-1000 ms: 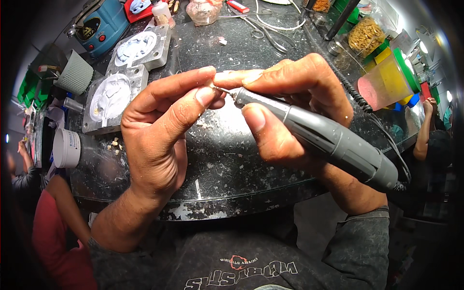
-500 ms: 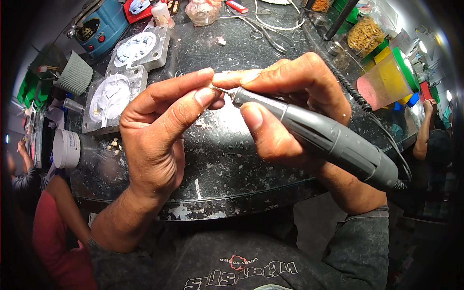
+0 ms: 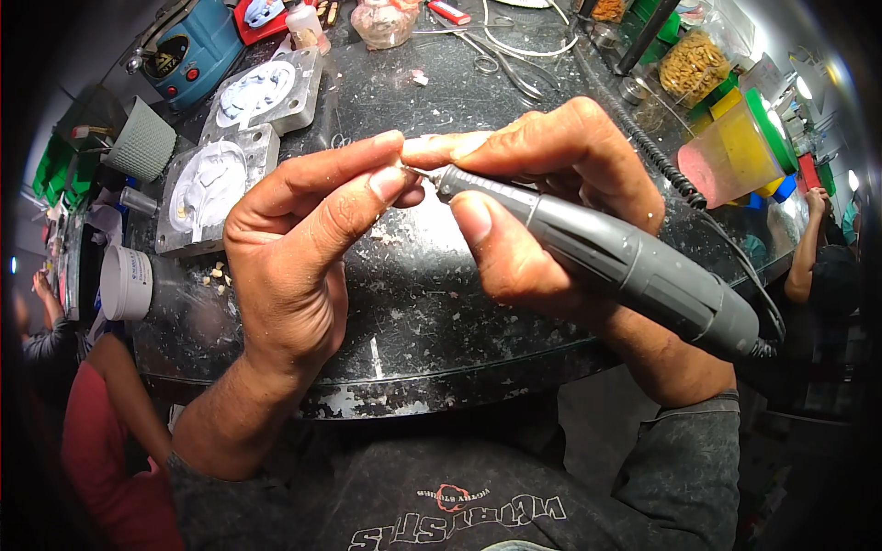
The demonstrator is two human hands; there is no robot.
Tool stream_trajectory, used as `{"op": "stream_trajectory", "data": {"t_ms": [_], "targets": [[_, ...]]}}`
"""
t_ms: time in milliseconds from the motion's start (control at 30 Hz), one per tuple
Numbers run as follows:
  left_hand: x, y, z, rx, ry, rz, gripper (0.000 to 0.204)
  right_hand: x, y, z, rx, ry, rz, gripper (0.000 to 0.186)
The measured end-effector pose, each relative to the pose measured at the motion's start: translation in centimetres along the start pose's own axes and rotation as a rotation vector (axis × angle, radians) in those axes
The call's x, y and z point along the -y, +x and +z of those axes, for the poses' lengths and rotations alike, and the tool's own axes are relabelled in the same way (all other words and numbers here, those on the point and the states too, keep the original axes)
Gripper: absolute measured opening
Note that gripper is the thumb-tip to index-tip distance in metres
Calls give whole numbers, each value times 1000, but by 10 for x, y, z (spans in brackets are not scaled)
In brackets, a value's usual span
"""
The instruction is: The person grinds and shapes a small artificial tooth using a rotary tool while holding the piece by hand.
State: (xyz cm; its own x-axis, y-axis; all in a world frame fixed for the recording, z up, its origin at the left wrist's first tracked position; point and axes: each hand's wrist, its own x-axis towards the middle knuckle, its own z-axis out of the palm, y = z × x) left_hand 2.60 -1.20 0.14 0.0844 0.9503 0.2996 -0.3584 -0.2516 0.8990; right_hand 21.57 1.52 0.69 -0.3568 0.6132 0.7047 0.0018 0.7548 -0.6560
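My right hand is wrapped round a dark grey rotary handpiece, its thin metal bur pointing left. Thumb and forefinger of my left hand are pinched on a tiny pale piece, mostly hidden by the fingertips. The bur's tip meets or nearly meets that piece; the fingers hide whether they touch. My right forefinger reaches across to my left fingertips. Both hands are above the black worktop, where pale crumbs lie beneath them.
Two metal flask halves filled with white plaster sit at left, beside a white tub and loose pale bits. Scissors lie behind. At right are a coiled cord and a green-lidded jar. Other people sit at both sides.
Both hands and the handpiece have shifted very slightly to the left. The pinch and the grip are the same as before.
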Motion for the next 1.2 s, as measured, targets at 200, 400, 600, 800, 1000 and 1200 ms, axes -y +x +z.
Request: {"op": "stream_trajectory", "data": {"t_ms": [200, 400, 600, 800, 1000, 1200], "targets": [[0, -1, 1, -16, 17, -11, 26, 1, -1, -1, 9, -21, 29, 27], [1, 0, 0, 3, -8, 2, 26, 2, -1, 0, 0, 13, 63, 27], [3, 1, -1, 38, -56, 22, 25, 0, -1, 0, -10, 8, 46, 27], [3, 0, 0, 24, -67, 16, 26, -2, -1, -1, -11, -22, -15, 28], [3, 0, 0, 2, -84, -20, 26, -1, -1, 1, -18, -15, -1, 28], [4, 1, 0, -31, -146, -60, 25, -1, -1, -3, 0, 13, -28, 27]]}}
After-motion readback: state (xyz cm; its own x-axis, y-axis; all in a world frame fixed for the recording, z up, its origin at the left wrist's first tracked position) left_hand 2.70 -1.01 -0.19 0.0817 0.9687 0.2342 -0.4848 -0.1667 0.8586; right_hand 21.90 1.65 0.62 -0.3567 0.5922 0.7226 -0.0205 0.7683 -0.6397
